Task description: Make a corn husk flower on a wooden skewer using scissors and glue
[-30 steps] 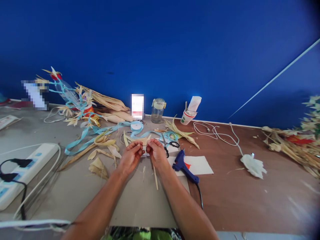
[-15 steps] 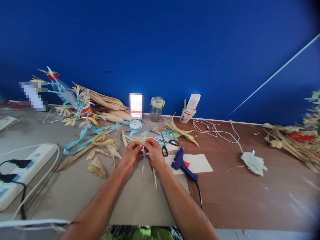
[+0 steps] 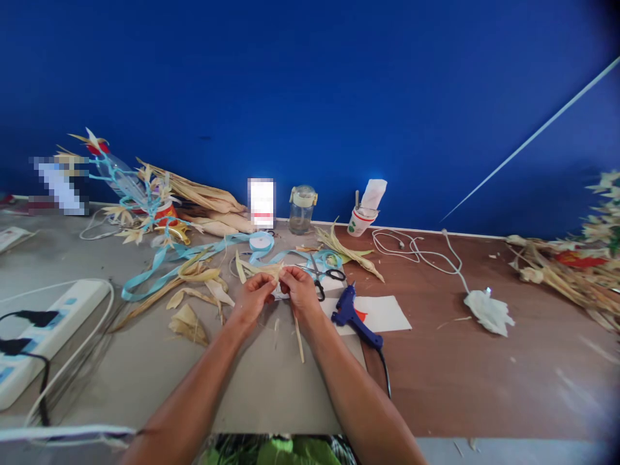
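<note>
My left hand (image 3: 255, 298) and my right hand (image 3: 301, 294) meet over the near middle of the table, each in a pinch. Between their fingertips is a pale piece of corn husk (image 3: 272, 270), mostly hidden by the fingers. A thin straw-coloured strip (image 3: 299, 339) shows below my right hand; whether that hand holds it I cannot tell. Black-handled scissors (image 3: 318, 279) lie just right of my fingers. Beyond them rests a blue glue gun (image 3: 349, 311) on a white sheet (image 3: 390, 313). Loose dried husks (image 3: 188, 323) lie left of my left hand.
Light blue ribbon (image 3: 157, 268) and its roll (image 3: 261, 241) lie behind the hands. A glass jar (image 3: 301, 213) and a paper cup (image 3: 361, 223) stand by the blue wall. At left are a power strip (image 3: 58, 336) and a ribbon-wrapped bottle (image 3: 121, 181); at right, crumpled tissue (image 3: 488, 312).
The fingertips have come slightly apart, showing a little more of the pale husk between them. The whole view has shifted slightly; the things on the table lie as before.
</note>
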